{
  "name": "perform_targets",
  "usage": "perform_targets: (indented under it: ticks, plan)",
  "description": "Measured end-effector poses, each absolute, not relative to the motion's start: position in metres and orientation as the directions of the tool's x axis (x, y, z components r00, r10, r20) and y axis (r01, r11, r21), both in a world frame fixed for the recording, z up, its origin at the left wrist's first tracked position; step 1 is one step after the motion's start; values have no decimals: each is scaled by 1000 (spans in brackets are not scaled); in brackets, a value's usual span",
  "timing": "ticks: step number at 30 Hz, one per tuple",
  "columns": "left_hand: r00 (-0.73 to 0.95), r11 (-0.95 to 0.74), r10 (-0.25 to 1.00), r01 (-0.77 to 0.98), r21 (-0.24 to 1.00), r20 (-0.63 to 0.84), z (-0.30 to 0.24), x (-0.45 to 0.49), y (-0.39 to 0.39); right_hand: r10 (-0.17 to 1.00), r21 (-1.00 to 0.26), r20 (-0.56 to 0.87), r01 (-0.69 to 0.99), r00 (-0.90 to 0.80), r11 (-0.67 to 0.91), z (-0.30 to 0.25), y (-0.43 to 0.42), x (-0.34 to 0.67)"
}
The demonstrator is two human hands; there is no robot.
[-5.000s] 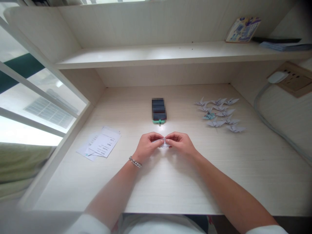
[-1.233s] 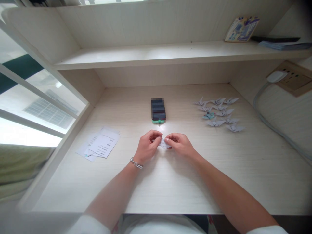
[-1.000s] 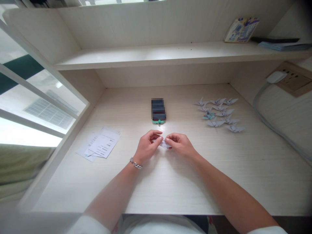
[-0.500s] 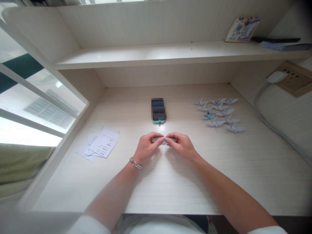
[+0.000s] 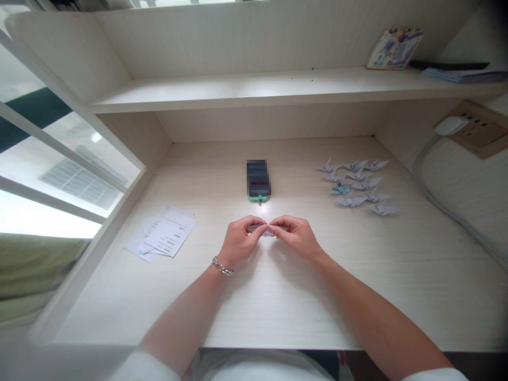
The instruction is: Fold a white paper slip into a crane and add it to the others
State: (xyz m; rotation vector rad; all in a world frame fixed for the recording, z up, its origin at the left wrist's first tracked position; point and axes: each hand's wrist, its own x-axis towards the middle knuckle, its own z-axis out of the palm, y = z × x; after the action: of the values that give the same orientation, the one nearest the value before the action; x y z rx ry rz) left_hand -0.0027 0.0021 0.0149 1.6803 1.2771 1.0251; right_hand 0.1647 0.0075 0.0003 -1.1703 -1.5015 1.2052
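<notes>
A small piece of folded white paper [image 5: 268,233] is pinched between my two hands, just above the middle of the desk. My left hand [image 5: 243,237], with a silver chain bracelet at the wrist, grips its left side between thumb and fingers. From the right, my right hand [image 5: 296,236] pinches the other side, the thumb tips nearly meeting. Most of the paper is hidden by my fingers. Beyond the hands lies a phone [image 5: 259,179] with a green edge. Several folded paper cranes [image 5: 365,184] stand in a group to the right, one of them bluish [image 5: 340,189].
Loose printed paper sheets [image 5: 170,233] overlap on the left of the desk [image 5: 254,301]. A shelf [image 5: 222,90] spans the back, holding a small colourful box [image 5: 396,48] at the right. A plugged-in cable [image 5: 436,203] runs down the right wall. A barred window [image 5: 59,159] is at the left.
My right fingers have closed in slightly, and less of the paper shows between them. Otherwise the hands stay in nearly the same place.
</notes>
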Motion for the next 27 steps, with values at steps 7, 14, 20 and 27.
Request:
perform_targets:
  ticks: [7, 14, 20, 27]
  plan:
    - [184, -177, 976, 361, 915, 117, 14, -4, 3, 975, -994, 25, 99, -223, 48, -3, 7, 164]
    - [180, -150, 980, 379, 913, 86, 14, -5, 4, 966, -941, 94, 296, -240, 165, 3, 4, 164]
    - [218, -50, 976, 263, 964, -9, 9, -7, 9, 966, -939, 64, 313, -250, 143, 3, 5, 164]
    - [227, -120, 973, 366, 923, 36, 11, -9, 9, 968, -942, 56, 308, -244, 133, 1, 6, 165]
